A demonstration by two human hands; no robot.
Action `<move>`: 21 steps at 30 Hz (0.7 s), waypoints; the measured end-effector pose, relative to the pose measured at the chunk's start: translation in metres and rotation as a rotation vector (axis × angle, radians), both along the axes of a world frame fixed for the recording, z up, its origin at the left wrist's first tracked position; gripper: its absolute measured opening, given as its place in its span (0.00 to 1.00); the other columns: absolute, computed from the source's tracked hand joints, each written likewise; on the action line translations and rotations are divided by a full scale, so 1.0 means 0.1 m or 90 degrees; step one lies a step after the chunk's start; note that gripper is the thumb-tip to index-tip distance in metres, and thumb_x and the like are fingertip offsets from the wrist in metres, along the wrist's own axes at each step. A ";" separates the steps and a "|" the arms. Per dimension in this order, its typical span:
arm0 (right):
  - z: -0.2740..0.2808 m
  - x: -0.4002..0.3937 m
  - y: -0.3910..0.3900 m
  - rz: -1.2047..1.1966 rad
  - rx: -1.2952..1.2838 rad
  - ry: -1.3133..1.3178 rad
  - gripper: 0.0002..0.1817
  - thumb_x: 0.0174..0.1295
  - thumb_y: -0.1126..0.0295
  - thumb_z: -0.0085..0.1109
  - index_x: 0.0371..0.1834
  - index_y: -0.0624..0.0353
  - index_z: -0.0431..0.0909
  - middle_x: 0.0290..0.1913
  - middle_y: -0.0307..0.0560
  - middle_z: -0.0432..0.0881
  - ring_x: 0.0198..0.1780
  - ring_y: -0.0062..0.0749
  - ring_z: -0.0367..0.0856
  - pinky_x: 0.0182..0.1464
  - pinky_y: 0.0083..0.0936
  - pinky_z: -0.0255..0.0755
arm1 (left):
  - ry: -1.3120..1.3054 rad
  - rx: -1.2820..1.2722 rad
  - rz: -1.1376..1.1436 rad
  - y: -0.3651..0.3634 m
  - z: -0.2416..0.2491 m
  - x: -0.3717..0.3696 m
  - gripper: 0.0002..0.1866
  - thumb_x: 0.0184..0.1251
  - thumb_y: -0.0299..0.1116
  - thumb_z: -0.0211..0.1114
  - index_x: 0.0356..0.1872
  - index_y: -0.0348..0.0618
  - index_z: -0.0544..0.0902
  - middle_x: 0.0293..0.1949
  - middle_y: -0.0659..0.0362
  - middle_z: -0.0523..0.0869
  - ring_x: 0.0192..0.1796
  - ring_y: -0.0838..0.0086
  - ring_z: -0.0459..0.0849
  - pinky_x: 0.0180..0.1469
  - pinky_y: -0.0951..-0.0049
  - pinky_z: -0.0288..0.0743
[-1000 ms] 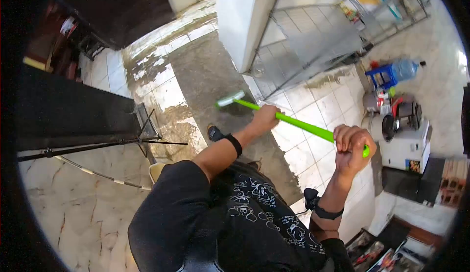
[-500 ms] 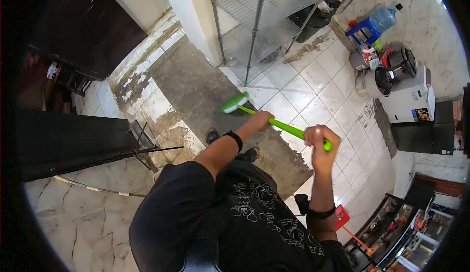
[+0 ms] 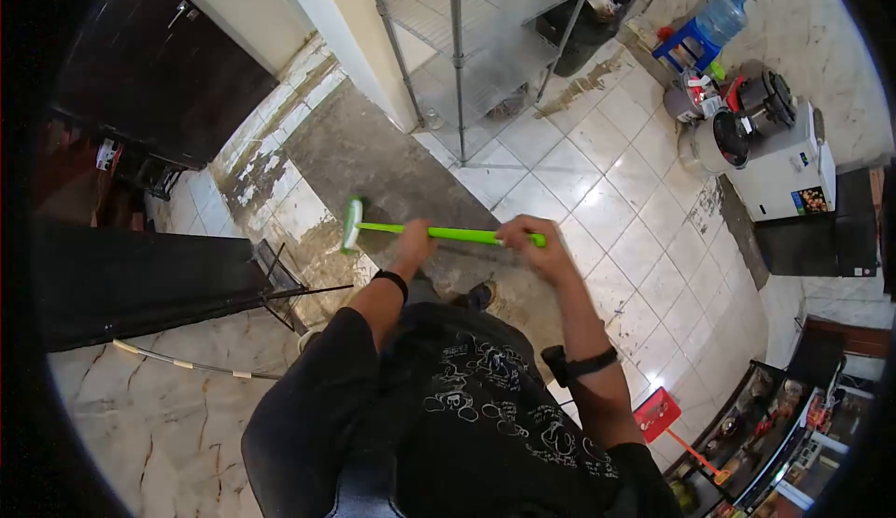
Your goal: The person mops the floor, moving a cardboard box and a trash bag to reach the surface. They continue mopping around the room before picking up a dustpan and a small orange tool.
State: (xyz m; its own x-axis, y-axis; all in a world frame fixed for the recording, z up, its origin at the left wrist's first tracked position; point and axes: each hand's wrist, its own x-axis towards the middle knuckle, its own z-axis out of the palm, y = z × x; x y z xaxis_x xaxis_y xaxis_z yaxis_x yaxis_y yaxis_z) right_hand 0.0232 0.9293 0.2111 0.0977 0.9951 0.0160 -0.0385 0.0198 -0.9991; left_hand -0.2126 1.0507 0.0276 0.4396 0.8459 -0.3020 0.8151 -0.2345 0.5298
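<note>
A broom [image 3: 471, 235] with a bright green handle lies across my front, both hands on it. My left hand [image 3: 415, 244] wraps around the lower part of the handle, nearer the head. Near the handle's top end my right hand [image 3: 534, 244] is closed on it. The green and white broom head [image 3: 352, 224] points left, by the border between the bare grey floor strip [image 3: 369, 159] and the worn white tiles [image 3: 303, 212]. One of my shoes [image 3: 481, 295] shows below the handle.
A wire shelf rack [image 3: 459, 61] stands ahead, with a black bin [image 3: 579, 33] behind it. At right are a water bottle [image 3: 722, 19] on a blue stand, pots and a white box [image 3: 789, 168]. A black panel [image 3: 149, 280] juts in from the left; a red dustpan [image 3: 657, 413] lies lower right.
The broom head has swung left and slightly toward me, from the grey strip to its left border. Both hands moved left with the handle, which is now nearly level across the view.
</note>
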 end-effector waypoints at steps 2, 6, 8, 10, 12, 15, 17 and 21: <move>-0.26 -0.27 -0.01 0.087 -0.110 -0.053 0.12 0.65 0.67 0.54 0.32 0.67 0.77 0.31 0.47 0.80 0.36 0.27 0.77 0.41 0.25 0.72 | 0.001 -0.002 0.044 -0.03 -0.31 -0.21 0.16 0.46 0.33 0.70 0.40 0.43 0.84 0.37 0.48 0.84 0.43 0.52 0.82 0.46 0.57 0.76; -0.38 -0.15 -0.29 -0.015 -0.107 -0.078 0.13 0.66 0.67 0.55 0.35 0.68 0.79 0.29 0.43 0.81 0.32 0.25 0.77 0.37 0.22 0.72 | 0.099 -0.079 -0.101 -0.09 -0.23 0.08 0.14 0.48 0.37 0.69 0.37 0.44 0.85 0.37 0.49 0.85 0.42 0.52 0.82 0.46 0.56 0.76; 0.12 0.08 -0.42 -0.077 -0.082 -0.052 0.09 0.63 0.71 0.54 0.29 0.67 0.77 0.22 0.41 0.76 0.26 0.21 0.71 0.31 0.22 0.67 | 0.014 -0.052 -0.193 -0.26 -0.28 0.54 0.12 0.50 0.38 0.66 0.36 0.47 0.85 0.35 0.49 0.85 0.40 0.52 0.82 0.44 0.55 0.76; 0.55 0.39 -0.57 -0.095 -0.098 -0.089 0.13 0.63 0.71 0.53 0.23 0.68 0.75 0.18 0.39 0.72 0.23 0.19 0.67 0.27 0.21 0.63 | -0.136 -0.010 -0.261 -0.44 -0.38 0.98 0.10 0.52 0.39 0.65 0.34 0.49 0.85 0.33 0.50 0.85 0.38 0.51 0.82 0.42 0.54 0.76; 0.91 0.51 -0.72 -0.180 0.028 -0.044 0.17 0.63 0.70 0.52 0.17 0.69 0.70 0.16 0.39 0.69 0.21 0.19 0.64 0.25 0.21 0.59 | -0.169 -0.039 -0.324 -0.60 -0.02 1.47 0.09 0.52 0.39 0.64 0.32 0.49 0.85 0.31 0.49 0.84 0.37 0.51 0.82 0.41 0.54 0.76; 1.26 0.67 -0.92 -0.247 0.164 0.067 0.20 0.63 0.72 0.49 0.11 0.63 0.61 0.14 0.40 0.65 0.18 0.24 0.63 0.24 0.23 0.58 | -0.118 -0.081 -0.394 -0.75 0.65 1.86 0.09 0.51 0.40 0.64 0.29 0.48 0.85 0.31 0.49 0.84 0.36 0.51 0.82 0.40 0.54 0.76; 1.42 0.75 -1.01 -0.262 0.233 0.119 0.21 0.63 0.72 0.48 0.10 0.59 0.57 0.12 0.40 0.62 0.16 0.25 0.60 0.24 0.25 0.58 | -0.114 -0.041 -0.415 -0.78 0.79 1.99 0.11 0.50 0.41 0.65 0.26 0.44 0.84 0.28 0.48 0.84 0.35 0.50 0.82 0.40 0.55 0.76; 0.90 0.90 -0.97 -0.288 0.200 0.140 0.19 0.62 0.71 0.50 0.13 0.63 0.64 0.14 0.42 0.66 0.19 0.25 0.64 0.25 0.24 0.60 | -0.092 0.044 -0.386 -0.49 0.40 1.90 0.11 0.49 0.41 0.66 0.24 0.43 0.83 0.27 0.48 0.83 0.35 0.50 0.82 0.40 0.54 0.76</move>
